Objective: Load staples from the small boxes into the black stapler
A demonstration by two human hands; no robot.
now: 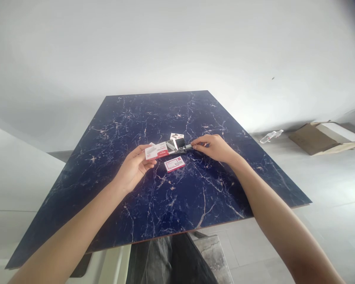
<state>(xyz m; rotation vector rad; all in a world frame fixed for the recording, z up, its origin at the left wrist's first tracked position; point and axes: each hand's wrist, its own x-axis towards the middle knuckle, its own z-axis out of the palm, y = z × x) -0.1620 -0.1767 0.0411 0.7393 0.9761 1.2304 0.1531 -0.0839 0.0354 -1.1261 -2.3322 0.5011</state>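
My left hand point(135, 167) is closed around a red-and-white cardboard box point(157, 151), held tilted just above the table. Past the box's right end shows a dark object point(180, 143) with shiny metal-looking parts; whether it is inside or beside the box I cannot tell. The thumb and fingers of my right hand point(211, 146) pinch a small grey metal-looking piece point(189, 146) at the right end of that dark object. Below them a small flat pink-and-white box point(174, 164) lies on the table. Behind the dark object sits a white card or box point(176, 136), partly covered.
The blue marble-patterned table point(106, 213) has its far edge near a white wall point(177, 47). On the floor at the right are an open cardboard box point(310, 138) and clear plastic bottles point(270, 137). My dark-clothed legs point(168, 262) are at the near edge.
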